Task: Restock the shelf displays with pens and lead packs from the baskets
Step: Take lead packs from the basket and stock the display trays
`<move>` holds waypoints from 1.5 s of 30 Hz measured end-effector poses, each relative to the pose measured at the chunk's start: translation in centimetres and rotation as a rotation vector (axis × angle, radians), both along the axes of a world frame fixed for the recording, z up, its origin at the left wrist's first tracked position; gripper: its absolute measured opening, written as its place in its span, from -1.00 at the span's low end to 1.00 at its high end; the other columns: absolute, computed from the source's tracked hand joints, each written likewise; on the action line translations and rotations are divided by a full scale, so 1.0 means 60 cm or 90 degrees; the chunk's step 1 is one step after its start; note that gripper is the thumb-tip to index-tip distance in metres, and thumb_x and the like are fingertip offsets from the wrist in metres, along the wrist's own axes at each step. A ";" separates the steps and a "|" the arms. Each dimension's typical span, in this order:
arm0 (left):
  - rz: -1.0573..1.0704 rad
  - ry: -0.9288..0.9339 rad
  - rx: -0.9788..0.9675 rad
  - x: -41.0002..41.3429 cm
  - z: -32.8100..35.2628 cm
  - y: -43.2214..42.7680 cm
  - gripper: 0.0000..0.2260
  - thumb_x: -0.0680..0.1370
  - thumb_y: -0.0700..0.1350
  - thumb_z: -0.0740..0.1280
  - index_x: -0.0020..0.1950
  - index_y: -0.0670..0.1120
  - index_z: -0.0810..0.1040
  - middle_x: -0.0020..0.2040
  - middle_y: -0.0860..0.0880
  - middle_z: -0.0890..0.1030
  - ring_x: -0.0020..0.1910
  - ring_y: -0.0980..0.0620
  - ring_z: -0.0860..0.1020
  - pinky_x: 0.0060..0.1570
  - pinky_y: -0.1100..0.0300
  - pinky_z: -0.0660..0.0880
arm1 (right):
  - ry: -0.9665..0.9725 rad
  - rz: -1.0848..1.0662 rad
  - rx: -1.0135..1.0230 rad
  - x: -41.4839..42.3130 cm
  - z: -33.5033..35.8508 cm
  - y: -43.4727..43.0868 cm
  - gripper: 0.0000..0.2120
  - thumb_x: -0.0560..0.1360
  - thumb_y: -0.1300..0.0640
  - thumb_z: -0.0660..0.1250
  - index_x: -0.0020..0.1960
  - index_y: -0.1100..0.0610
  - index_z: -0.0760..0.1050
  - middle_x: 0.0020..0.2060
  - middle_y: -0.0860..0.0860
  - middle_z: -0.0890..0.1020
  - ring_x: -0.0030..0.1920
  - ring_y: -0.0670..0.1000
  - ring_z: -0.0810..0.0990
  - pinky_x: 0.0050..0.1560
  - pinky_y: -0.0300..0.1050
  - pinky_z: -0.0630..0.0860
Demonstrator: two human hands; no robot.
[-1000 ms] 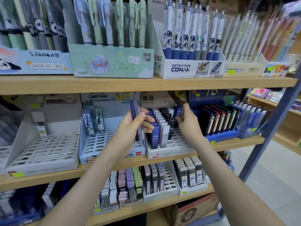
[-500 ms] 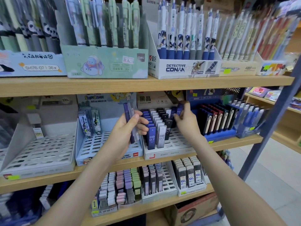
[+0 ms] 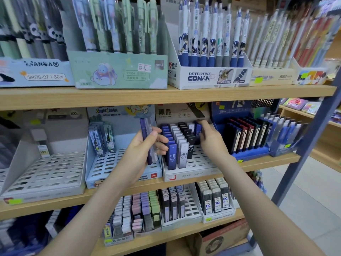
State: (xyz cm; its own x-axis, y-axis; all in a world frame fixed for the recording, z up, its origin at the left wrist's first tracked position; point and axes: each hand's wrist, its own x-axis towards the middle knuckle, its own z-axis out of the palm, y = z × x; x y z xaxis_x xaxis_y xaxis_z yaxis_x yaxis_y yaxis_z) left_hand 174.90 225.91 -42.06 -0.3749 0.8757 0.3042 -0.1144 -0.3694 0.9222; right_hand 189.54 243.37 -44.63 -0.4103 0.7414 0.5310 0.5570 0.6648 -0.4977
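Wooden middle shelf (image 3: pixel 267 162) carries a white tray (image 3: pixel 191 175); left hand (image 3: pixel 141 156) fingers curl round dark-blue lead packs (image 3: pixel 145 135) beside it, right hand (image 3: pixel 212 140) fingers pinch a blue pack (image 3: pixel 198 128) in its back row.

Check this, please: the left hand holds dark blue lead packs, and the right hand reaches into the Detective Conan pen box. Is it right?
No. In the head view the right hand pinches a blue pack at the back of the HB 0.7 tray on the middle shelf, below the Detective Conan pen box. The left hand does hold dark blue lead packs.
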 end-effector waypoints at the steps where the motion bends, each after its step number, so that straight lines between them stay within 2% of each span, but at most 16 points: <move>1: -0.003 -0.001 -0.004 0.001 0.000 0.000 -0.86 0.65 -0.19 0.11 0.07 -0.14 0.46 -0.27 -0.01 0.62 -0.33 0.10 0.58 -0.25 0.24 0.57 | 0.001 -0.002 0.014 0.000 -0.001 0.001 -0.58 0.56 0.37 0.13 0.38 0.13 0.33 0.13 0.13 0.47 0.11 0.11 0.45 0.04 -0.09 0.41; 4: -0.017 -0.008 -0.017 0.004 0.001 -0.002 -0.85 0.66 -0.19 0.11 0.07 -0.15 0.46 -0.24 -0.04 0.61 -0.33 0.09 0.57 -0.25 0.24 0.57 | -0.033 -0.012 0.038 0.003 0.000 0.000 -0.48 0.50 0.45 0.13 0.43 0.18 0.31 0.28 0.16 0.39 0.32 0.13 0.30 0.29 -0.11 0.28; 8: -0.049 -0.028 -0.026 0.011 0.002 -0.013 -0.84 0.66 -0.18 0.11 0.10 -0.16 0.47 -0.23 -0.05 0.62 -0.33 0.08 0.57 -0.25 0.23 0.56 | 0.020 -0.044 0.038 0.012 0.023 -0.034 -0.51 0.52 0.44 0.08 0.44 0.24 0.26 0.36 0.17 0.33 0.32 0.13 0.25 0.30 -0.12 0.21; 12: -0.115 -0.027 -0.046 0.014 0.007 -0.034 -0.81 0.65 -0.14 0.12 0.12 -0.15 0.49 -0.20 -0.06 0.64 -0.29 0.04 0.58 -0.22 0.18 0.56 | 0.203 0.016 0.057 0.017 0.060 -0.110 -0.65 0.59 0.27 0.17 0.36 0.17 0.36 0.11 0.03 0.46 0.14 0.01 0.42 0.18 -0.13 0.37; 14: -0.159 0.003 -0.076 0.017 0.010 -0.043 -0.80 0.63 -0.08 0.15 0.13 -0.12 0.50 -0.20 -0.04 0.65 -0.30 0.04 0.57 -0.23 0.18 0.55 | 0.218 0.110 -0.005 0.018 0.080 -0.162 -0.72 0.58 0.15 0.25 0.29 0.06 0.44 0.00 -0.09 0.51 0.01 -0.12 0.47 0.06 -0.27 0.42; 16: -0.191 0.051 -0.108 0.023 0.010 -0.051 -0.76 0.56 0.00 0.19 0.11 -0.09 0.51 -0.23 -0.02 0.64 -0.35 0.07 0.54 -0.29 0.22 0.51 | 0.168 0.217 -0.094 0.015 0.093 -0.202 -0.75 0.55 0.09 0.31 0.22 -0.02 0.48 -0.05 -0.12 0.54 -0.06 -0.19 0.49 -0.03 -0.37 0.42; 18: -0.217 0.078 -0.132 0.027 0.009 -0.059 -0.75 0.51 0.04 0.20 0.05 -0.09 0.49 -0.26 -0.01 0.62 -0.41 0.09 0.47 -0.39 0.28 0.44 | 0.137 0.272 -0.149 0.012 0.093 -0.223 -0.81 0.52 0.11 0.35 0.13 -0.02 0.50 -0.12 -0.11 0.55 -0.13 -0.21 0.49 -0.07 -0.36 0.44; 23: -0.271 0.174 -0.173 0.031 0.010 -0.076 -0.65 0.48 0.12 0.19 0.07 -0.12 0.52 -0.24 0.04 0.62 -0.40 0.14 0.45 -0.38 0.33 0.40 | 0.251 0.338 -0.280 0.034 0.085 -0.234 -0.90 0.51 0.33 0.31 -0.08 0.15 0.50 -0.27 -0.01 0.54 -0.26 -0.15 0.54 -0.20 -0.29 0.50; 26: -0.235 0.192 -0.212 0.025 0.014 -0.081 -0.57 0.55 0.11 0.16 0.16 -0.20 0.53 -0.28 0.05 0.60 -0.45 0.15 0.40 -0.42 0.32 0.35 | 0.326 0.360 -0.253 0.059 0.075 -0.230 -0.89 0.50 0.34 0.31 -0.05 0.16 0.49 -0.25 -0.10 0.57 -0.20 -0.12 0.54 -0.11 -0.27 0.50; 29: -0.208 0.149 -0.229 0.019 0.016 -0.084 -0.66 0.64 -0.05 0.17 0.13 -0.35 0.46 -0.37 0.04 0.51 -0.56 0.19 0.24 -0.54 0.37 0.21 | 0.380 0.417 -0.263 0.081 0.066 -0.225 -0.86 0.48 0.23 0.35 0.04 0.17 0.50 -0.10 -0.01 0.60 -0.04 0.00 0.57 0.06 -0.14 0.53; 33: -0.134 0.177 -0.212 0.034 0.020 -0.086 -0.84 0.64 -0.10 0.21 -0.09 -0.12 0.49 -0.32 -0.02 0.53 -0.58 0.20 0.22 -0.55 0.35 0.21 | 0.425 0.435 -0.310 0.081 0.055 -0.223 -0.80 0.49 0.24 0.29 0.11 0.15 0.50 0.01 0.10 0.59 0.06 0.09 0.56 0.14 -0.01 0.48; 37: 0.011 0.327 -0.178 0.044 0.013 -0.074 -0.87 0.62 -0.07 0.26 -0.12 0.04 0.49 -0.38 0.16 0.56 -0.57 0.26 0.33 -0.43 0.24 0.26 | 0.494 0.426 -0.372 0.075 0.049 -0.226 -0.70 0.53 0.22 0.29 0.26 0.15 0.43 -0.06 0.08 0.64 0.02 0.05 0.60 0.07 -0.08 0.52; 40: 0.066 0.363 -0.159 0.050 0.011 -0.063 -0.87 0.58 -0.03 0.31 -0.17 0.06 0.49 -0.45 0.23 0.49 -0.52 0.29 0.37 -0.36 0.20 0.28 | 0.465 0.368 -0.355 0.074 0.040 -0.222 -0.79 0.55 0.26 0.26 0.18 0.23 0.46 -0.14 0.07 0.63 -0.08 0.03 0.60 0.03 -0.08 0.52; 43: 0.073 0.324 -0.150 0.050 0.012 -0.059 -0.90 0.55 -0.03 0.36 -0.16 0.04 0.51 -0.37 0.18 0.48 -0.50 0.31 0.40 -0.34 0.23 0.30 | 0.426 0.315 -0.346 0.084 0.030 -0.213 -0.89 0.52 0.26 0.32 0.04 0.16 0.51 -0.15 0.04 0.63 -0.11 0.00 0.60 0.02 -0.11 0.51; 44: 0.074 0.333 -0.153 0.050 0.011 -0.059 -0.91 0.55 -0.03 0.36 -0.15 0.02 0.52 -0.33 0.16 0.49 -0.48 0.32 0.40 -0.33 0.25 0.31 | 0.370 0.275 -0.298 0.087 0.025 -0.208 -0.91 0.52 0.23 0.34 0.02 0.12 0.52 -0.13 0.00 0.63 -0.08 -0.03 0.60 0.03 -0.13 0.50; 45: 0.083 0.359 -0.159 0.050 0.010 -0.058 -0.90 0.54 -0.02 0.37 -0.14 0.01 0.53 -0.32 0.15 0.50 -0.47 0.32 0.41 -0.32 0.27 0.31 | 0.277 0.212 -0.178 0.090 0.018 -0.202 -0.92 0.51 0.19 0.36 0.00 0.08 0.54 -0.08 -0.06 0.61 -0.02 -0.08 0.56 0.05 -0.15 0.46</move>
State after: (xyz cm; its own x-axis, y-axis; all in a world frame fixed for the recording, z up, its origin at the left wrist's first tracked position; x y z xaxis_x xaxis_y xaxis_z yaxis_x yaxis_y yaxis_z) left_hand 177.93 222.43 -41.45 -0.3249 0.9041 0.2774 0.4453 -0.1126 0.8883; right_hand 194.97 231.28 -43.54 -0.4331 0.7462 0.5055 0.0484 0.5793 -0.8137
